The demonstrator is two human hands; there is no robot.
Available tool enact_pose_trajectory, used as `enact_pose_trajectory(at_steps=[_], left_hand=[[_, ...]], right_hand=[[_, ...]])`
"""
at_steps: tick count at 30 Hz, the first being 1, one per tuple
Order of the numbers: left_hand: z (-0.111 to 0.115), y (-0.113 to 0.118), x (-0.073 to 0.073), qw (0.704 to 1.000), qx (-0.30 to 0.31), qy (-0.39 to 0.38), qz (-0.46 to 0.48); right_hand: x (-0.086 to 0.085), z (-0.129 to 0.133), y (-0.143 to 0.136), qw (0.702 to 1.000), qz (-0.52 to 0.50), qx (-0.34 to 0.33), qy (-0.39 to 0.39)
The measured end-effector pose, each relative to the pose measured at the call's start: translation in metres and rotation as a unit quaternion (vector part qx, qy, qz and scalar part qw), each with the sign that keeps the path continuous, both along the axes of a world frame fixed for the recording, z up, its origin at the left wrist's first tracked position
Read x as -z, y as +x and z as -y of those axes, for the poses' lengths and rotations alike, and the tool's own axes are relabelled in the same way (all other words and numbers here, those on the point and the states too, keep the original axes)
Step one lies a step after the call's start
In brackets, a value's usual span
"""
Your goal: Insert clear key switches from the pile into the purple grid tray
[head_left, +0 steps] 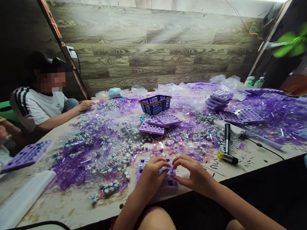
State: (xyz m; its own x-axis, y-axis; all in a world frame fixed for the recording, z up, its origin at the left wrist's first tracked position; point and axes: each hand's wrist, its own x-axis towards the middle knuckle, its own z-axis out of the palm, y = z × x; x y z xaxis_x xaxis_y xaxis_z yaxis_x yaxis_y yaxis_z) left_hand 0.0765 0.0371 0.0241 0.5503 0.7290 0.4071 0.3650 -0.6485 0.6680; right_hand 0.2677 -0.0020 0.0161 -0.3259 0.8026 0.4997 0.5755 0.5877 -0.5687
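A purple plate with square holes point(170, 183) lies at the table's front edge, some holes filled with small pale pieces. My left hand point(153, 174) is over its middle, thumb and fingers pinched around something too small to make out. My right hand point(195, 173) is at the plate's right side, its thumb and forefinger curved with a gap between them and nothing visible in it. Loose white and blue switches point(120, 131) and clear purple pieces point(75, 165) lie in heaps beyond and to the left.
Behind the hands are stacked purple plates point(154, 125) and a dark basket point(155, 105). A hammer point(227, 154) lies to the right. A white bar point(23, 199) is at front left. Other people sit on the left, one near another purple plate point(28, 155).
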Motion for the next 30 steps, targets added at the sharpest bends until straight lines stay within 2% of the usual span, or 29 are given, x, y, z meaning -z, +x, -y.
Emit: enact_pose_trajectory(at_steps=[8, 13, 17, 24, 27, 30], left_hand=[[0.006, 0.001, 0.003, 0.998, 0.003, 0.050, -0.046], [0.011, 0.002, 0.000, 0.995, 0.016, 0.070, -0.069], [0.012, 0.003, -0.001, 0.997, 0.011, 0.024, -0.075], [0.007, 0.005, -0.002, 0.993, 0.019, -0.059, -0.098], [0.008, 0.005, 0.002, 0.993, 0.024, -0.072, -0.091], [0.009, 0.005, 0.003, 0.993, 0.018, -0.074, -0.086]], right_hand=[[0.002, -0.003, 0.004, 0.999, 0.009, -0.030, 0.012], [-0.005, 0.001, 0.003, 0.996, 0.069, -0.037, 0.048], [-0.010, 0.003, 0.000, 0.992, 0.096, -0.063, 0.049], [-0.011, 0.005, -0.004, 0.992, 0.101, -0.058, -0.054], [-0.009, 0.006, -0.004, 0.991, 0.090, -0.054, -0.083], [-0.007, 0.005, -0.001, 0.992, 0.092, -0.036, -0.075]])
